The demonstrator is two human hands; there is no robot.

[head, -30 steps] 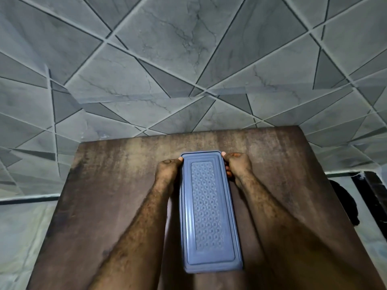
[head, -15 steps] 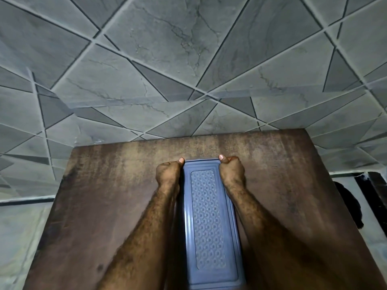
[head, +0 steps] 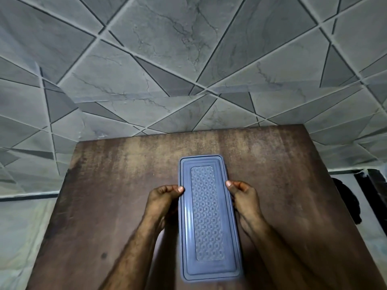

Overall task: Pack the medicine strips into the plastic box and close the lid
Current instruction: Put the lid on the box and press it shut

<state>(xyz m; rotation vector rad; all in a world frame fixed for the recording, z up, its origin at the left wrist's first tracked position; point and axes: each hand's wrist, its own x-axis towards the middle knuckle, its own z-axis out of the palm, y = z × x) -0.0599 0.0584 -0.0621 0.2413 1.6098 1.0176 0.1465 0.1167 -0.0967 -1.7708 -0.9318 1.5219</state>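
Observation:
A long blue-grey plastic box (head: 207, 214) lies lengthwise on the brown wooden table (head: 115, 195), its lid on top with a textured panel down the middle. My left hand (head: 165, 197) grips the box's left long edge, thumb pressed on the lid rim. My right hand (head: 243, 195) grips the right long edge the same way, roughly a third of the way down from the far end. No medicine strips are visible; the lid hides the inside of the box.
The table's far edge (head: 188, 132) meets a grey tiled wall (head: 188, 59) with triangular patterns. A dark object (head: 345, 199) sits beyond the table's right edge. A pale floor (head: 21, 227) shows to the left.
Both hands slid back from the far end of the lid toward me along its long edges. The box stays in place on the table.

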